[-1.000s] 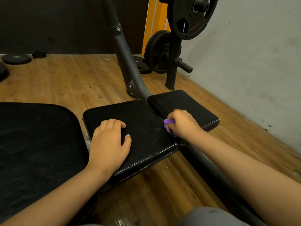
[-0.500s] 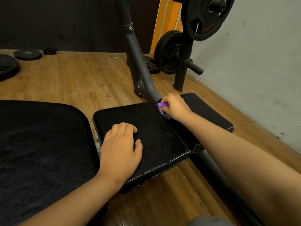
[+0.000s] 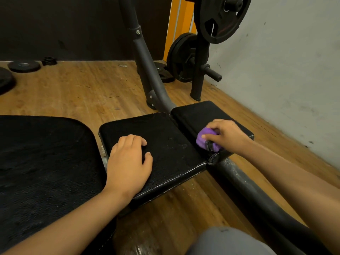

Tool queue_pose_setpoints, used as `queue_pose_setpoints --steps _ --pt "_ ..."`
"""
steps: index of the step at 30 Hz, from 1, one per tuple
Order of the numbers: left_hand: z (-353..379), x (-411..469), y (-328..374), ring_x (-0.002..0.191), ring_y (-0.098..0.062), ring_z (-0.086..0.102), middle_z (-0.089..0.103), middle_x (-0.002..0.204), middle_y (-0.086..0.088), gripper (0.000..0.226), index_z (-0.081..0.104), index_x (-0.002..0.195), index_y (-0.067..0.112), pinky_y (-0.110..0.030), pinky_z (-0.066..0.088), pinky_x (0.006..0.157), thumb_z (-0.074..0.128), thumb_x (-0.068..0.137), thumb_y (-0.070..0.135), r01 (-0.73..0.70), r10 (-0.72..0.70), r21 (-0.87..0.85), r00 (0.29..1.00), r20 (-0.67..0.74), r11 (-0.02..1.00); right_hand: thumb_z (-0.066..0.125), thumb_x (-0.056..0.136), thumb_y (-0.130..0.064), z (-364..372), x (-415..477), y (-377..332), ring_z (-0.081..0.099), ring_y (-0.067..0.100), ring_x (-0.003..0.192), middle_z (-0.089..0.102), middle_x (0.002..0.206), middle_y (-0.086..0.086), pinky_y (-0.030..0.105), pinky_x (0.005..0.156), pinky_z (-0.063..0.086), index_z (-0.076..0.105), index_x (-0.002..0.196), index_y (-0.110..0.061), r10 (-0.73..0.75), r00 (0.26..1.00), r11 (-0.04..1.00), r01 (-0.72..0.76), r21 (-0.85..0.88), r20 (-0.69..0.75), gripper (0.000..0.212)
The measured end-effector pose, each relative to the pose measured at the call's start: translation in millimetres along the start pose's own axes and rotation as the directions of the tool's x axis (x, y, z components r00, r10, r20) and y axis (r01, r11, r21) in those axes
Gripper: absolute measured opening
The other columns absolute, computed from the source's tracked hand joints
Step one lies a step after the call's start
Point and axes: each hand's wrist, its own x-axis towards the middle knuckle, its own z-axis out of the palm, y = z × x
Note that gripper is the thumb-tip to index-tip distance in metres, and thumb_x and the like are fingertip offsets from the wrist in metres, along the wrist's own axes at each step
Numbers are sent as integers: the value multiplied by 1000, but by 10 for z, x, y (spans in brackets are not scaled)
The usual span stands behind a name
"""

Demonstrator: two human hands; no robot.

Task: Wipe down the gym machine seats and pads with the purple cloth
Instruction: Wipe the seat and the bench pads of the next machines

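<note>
Two black pads sit side by side on a dark metal frame: the left pad (image 3: pixel 165 137) and the right pad (image 3: pixel 202 113). My right hand (image 3: pixel 227 135) grips a bunched purple cloth (image 3: pixel 203 138) and presses it on the near left part of the right pad, beside the gap between the pads. My left hand (image 3: pixel 128 161) rests palm down on the left pad with its fingers bent against the surface. A larger black seat (image 3: pixel 42 162) lies to the left.
The grey frame tube (image 3: pixel 237 179) runs from under the pads toward me on the right. An upright post (image 3: pixel 145 61) and a rack with weight plates (image 3: pixel 219 19) stand behind the pads. Loose plates (image 3: pixel 24 66) lie on the wooden floor at far left. A grey wall (image 3: pixel 285 70) closes the right.
My right hand slid the cloth from the far end of the gap between the pads back toward me, onto the near part of the right pad. My left hand has stayed on the left pad.
</note>
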Motion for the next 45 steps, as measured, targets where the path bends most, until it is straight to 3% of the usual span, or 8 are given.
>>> queue_pose_setpoints --steps 3,7,14,26,29,32,34,45 --pt "-8 0 9 116 -12 47 58 115 4 25 59 115 19 -28 34 99 58 91 27 -4 4 1 1000 -3 1000 62 91 -25 -95 -55 84 60 7 72 60 84 -3 15 61 48 62 89 -18 183 955 978 -152 146 -234 8" --pt "-20 -7 17 117 -12 47 57 115 5 25 59 115 20 -28 34 99 58 91 27 2 -3 -9 1000 -6 1000 62 92 -28 -103 -101 37 64 10 74 66 81 -2 23 65 53 59 84 -22 244 962 921 -190 341 -125 9" --pt "12 -5 2 115 -10 47 57 113 7 24 59 113 22 -26 35 98 59 90 28 -2 2 -19 1000 -11 1000 63 88 -15 186 270 -298 64 14 67 68 82 11 22 55 47 60 74 -16 136 985 985 -145 89 107 15" --pt "43 5 -30 109 -6 46 55 109 12 21 58 106 25 -21 30 91 59 86 30 -9 9 -26 1000 -2 1000 63 89 -15 377 1404 -574 65 23 94 67 98 9 35 87 53 69 100 -7 123 990 992 -123 -10 68 14" --pt "49 11 -37 108 -3 44 54 108 14 20 58 105 27 -20 27 89 61 85 30 2 -2 -33 1000 -3 999 63 89 -15 437 1599 -598 64 21 89 64 94 6 31 75 52 66 89 -10 79 997 997 -79 -23 -14 6" --pt "54 12 -48 108 -4 44 55 107 15 19 58 103 27 -21 28 89 62 85 29 8 -8 -43 1000 -7 999 59 93 -18 448 1612 -584 63 12 65 58 89 3 15 48 43 60 92 -14 134 973 969 -89 229 -186 4" --pt "61 19 -54 109 -5 45 55 106 15 18 58 102 26 -21 28 89 63 85 27 9 -9 -48 1000 -8 999 60 93 -19 383 1516 -602 61 7 56 60 88 4 11 47 46 60 96 -14 166 956 880 -34 473 -240 6" --pt "54 16 -46 108 -10 47 57 107 10 18 58 102 23 -23 32 90 62 85 27 7 -7 -40 1000 -9 999 70 85 -20 309 203 -589 62 2 88 62 102 -9 17 77 52 69 105 -21 -238 965 912 182 368 112 19"
